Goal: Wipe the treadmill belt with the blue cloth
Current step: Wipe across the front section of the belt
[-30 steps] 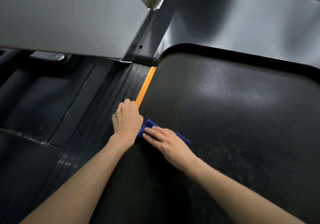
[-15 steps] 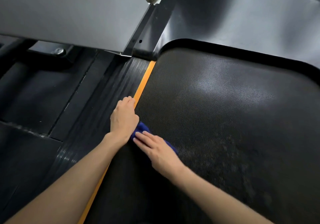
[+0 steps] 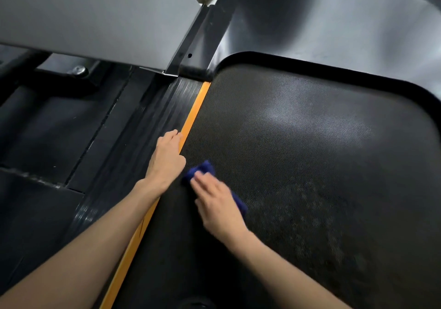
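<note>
Right hand (image 3: 219, 203) is pressing the blue cloth (image 3: 202, 169) flat-fingered onto the treadmill belt (image 3: 298, 141). Left hand (image 3: 167, 158) just rests on the orange strip (image 3: 194, 110), fingers relaxed.

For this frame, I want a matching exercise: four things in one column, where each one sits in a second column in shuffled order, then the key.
Things
1. blue cloth
2. left hand
3. right hand
4. orange strip

Places
A. runs along the left edge of the treadmill belt
B. rests on the ribbed side rail, up against the strip
C. lies flat on top of the cloth
D. on the belt, mostly covered by a hand

Pairs: 1-D, 2-B, 3-C, 4-A
</note>
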